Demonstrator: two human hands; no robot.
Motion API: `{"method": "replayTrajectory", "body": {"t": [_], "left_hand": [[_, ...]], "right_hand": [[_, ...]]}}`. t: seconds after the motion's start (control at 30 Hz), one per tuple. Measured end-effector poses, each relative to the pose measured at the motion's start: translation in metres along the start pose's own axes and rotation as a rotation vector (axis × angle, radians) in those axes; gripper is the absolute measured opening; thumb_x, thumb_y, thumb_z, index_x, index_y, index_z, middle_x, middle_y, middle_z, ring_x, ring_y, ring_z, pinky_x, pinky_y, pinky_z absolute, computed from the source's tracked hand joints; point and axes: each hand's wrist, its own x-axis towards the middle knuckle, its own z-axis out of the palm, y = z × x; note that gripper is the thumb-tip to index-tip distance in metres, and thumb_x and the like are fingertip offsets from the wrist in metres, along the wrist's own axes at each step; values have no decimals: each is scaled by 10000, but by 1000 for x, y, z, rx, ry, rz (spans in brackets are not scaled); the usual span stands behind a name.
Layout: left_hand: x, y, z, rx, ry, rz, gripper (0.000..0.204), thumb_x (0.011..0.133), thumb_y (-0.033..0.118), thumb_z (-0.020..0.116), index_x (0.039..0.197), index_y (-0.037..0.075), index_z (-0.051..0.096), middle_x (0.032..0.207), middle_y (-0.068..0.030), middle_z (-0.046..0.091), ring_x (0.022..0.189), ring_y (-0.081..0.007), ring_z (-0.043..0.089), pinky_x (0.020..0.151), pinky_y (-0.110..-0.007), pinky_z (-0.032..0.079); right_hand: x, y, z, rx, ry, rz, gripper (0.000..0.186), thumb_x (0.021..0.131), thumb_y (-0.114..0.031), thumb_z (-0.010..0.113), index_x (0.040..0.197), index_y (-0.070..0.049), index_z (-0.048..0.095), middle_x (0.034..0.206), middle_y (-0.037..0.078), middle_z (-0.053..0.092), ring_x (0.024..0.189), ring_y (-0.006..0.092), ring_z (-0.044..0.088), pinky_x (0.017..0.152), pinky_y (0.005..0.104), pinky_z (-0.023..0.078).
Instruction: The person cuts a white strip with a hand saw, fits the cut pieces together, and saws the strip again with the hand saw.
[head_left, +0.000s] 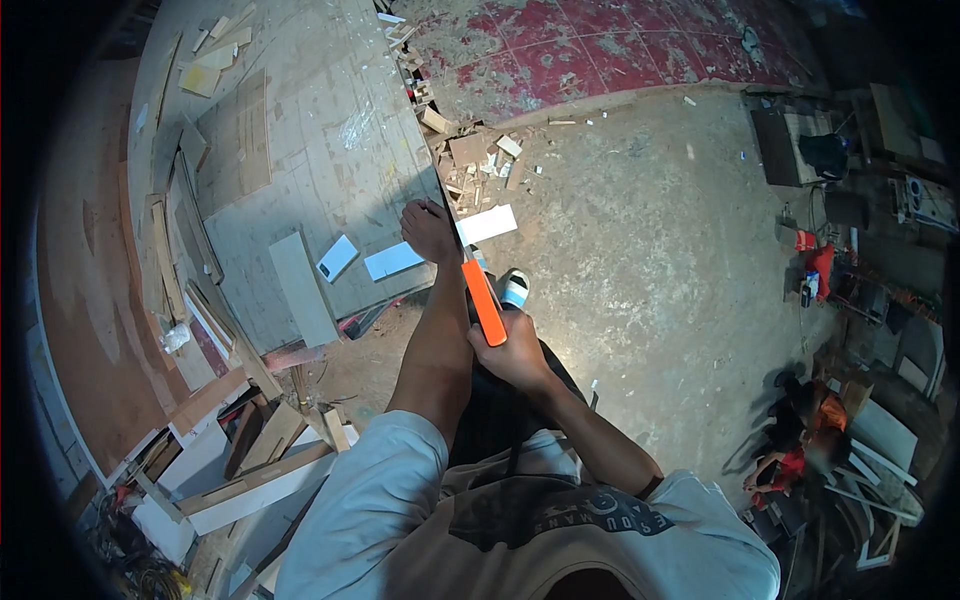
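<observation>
My right hand (515,352) is wrapped round the orange handle (483,302) of a handsaw. Its thin blade (449,205) runs up from the handle and crosses a narrow white board (489,225). With curled fingers, my left hand (428,231) holds that board down at the edge of the wooden worktable (335,195). One end of the board lies on the table left of my wrist; the other sticks out past the edge, right of the blade. The underside of my left hand is hidden.
A white phone-like slab (338,257) and a pale plank (303,288) lie on the table. Wood offcuts (485,165) litter the floor beyond. Stacked boards (260,475) crowd the lower left. Two people (808,435) are low down at the right, near white frames (880,500).
</observation>
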Motion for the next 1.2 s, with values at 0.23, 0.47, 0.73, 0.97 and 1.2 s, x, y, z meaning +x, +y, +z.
{"method": "replayTrajectory", "body": {"t": [0.23, 0.47, 0.73, 0.97, 1.2], "left_hand": [[2, 2, -3, -17, -14, -2, 148, 884, 218, 551, 897, 71, 539, 899, -93, 572, 901, -297, 557, 810, -423, 424], [4, 4, -15, -230, -119, -210, 141, 894, 197, 561, 902, 58, 540, 893, -101, 576, 889, -303, 557, 838, -438, 406], [4, 11, -23, -213, -145, -151, 183, 886, 246, 591, 872, 69, 546, 872, -88, 586, 870, -301, 565, 833, -430, 399], [4, 7, -18, -166, -104, -88, 233, 864, 299, 617, 861, 76, 551, 884, -79, 590, 903, -292, 573, 827, -427, 398], [5, 4, -13, -129, -85, -81, 256, 845, 321, 638, 868, 80, 558, 887, -72, 593, 915, -284, 579, 833, -418, 405]], "right_hand": [[-1, 3, 0, -4, 25, -1, 216, 792, -138, 650, 711, 52, 586, 641, 187, 629, 617, 260, 678, 610, 352, 516], [-10, 26, -1, 91, 83, -81, 187, 798, -118, 664, 696, 23, 594, 614, 112, 615, 586, 166, 632, 588, 319, 494], [4, 38, 3, 38, 76, -24, 177, 789, -112, 685, 704, 19, 603, 623, 113, 622, 600, 172, 635, 592, 323, 494], [12, 38, 10, 34, 79, -51, 174, 791, -126, 710, 760, 30, 640, 680, 149, 663, 642, 200, 665, 625, 342, 509], [20, 38, 13, 42, 52, -39, 167, 793, -127, 707, 773, 28, 647, 692, 156, 672, 658, 212, 679, 638, 348, 518]]}}
